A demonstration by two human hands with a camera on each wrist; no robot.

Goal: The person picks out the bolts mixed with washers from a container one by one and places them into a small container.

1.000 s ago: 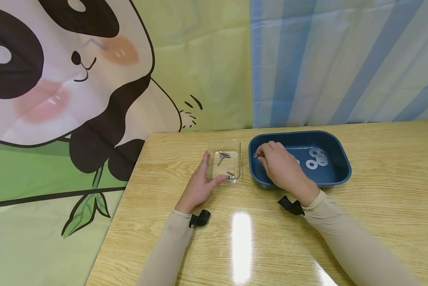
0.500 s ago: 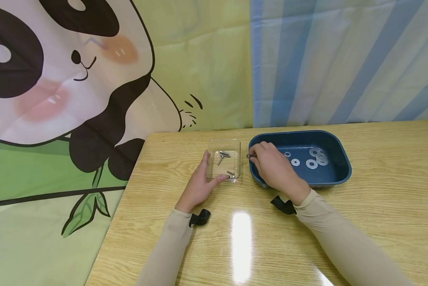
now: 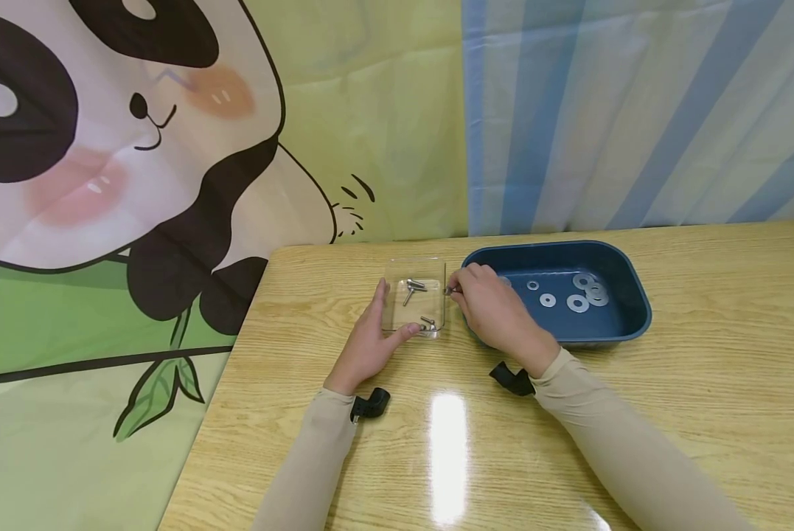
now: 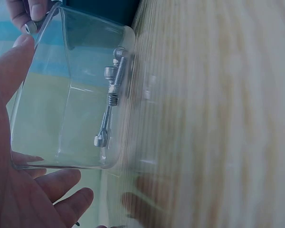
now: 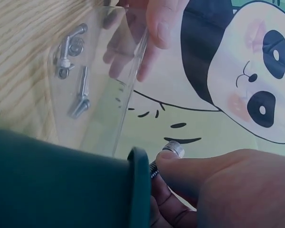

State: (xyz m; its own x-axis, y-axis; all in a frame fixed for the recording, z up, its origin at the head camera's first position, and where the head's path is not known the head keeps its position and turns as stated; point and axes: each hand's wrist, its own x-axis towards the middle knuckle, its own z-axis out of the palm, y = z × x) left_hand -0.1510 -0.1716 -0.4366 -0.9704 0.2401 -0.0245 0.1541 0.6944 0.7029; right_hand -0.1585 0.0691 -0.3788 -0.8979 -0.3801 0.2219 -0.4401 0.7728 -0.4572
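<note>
My right hand [image 3: 492,306] pinches a socket-head bolt [image 5: 173,149] between thumb and fingers, its knurled head outward. In the head view it overlaps the left rim of the blue tub [image 3: 625,335], close to the clear box's right side. My left hand [image 3: 368,343] rests against the clear plastic box [image 3: 413,260], thumb along the front rim and fingers on the left side. Inside the box lie several bolts [image 4: 115,78], in two loose groups in the head view. Flat washers [image 3: 577,303] of differing sizes lie on the tub's floor, part of which is hidden behind the right hand.
The wooden table [image 3: 516,457] carries both containers side by side near its back edge. A curtain [image 3: 383,147] with a panda print and stripes hangs behind. Each wrist wears a black camera mount [image 3: 372,404].
My right hand has moved left with the bolt, from over the tub's inside to beyond its left rim beside the box. More washers now show in the tub. The left hand stays put.
</note>
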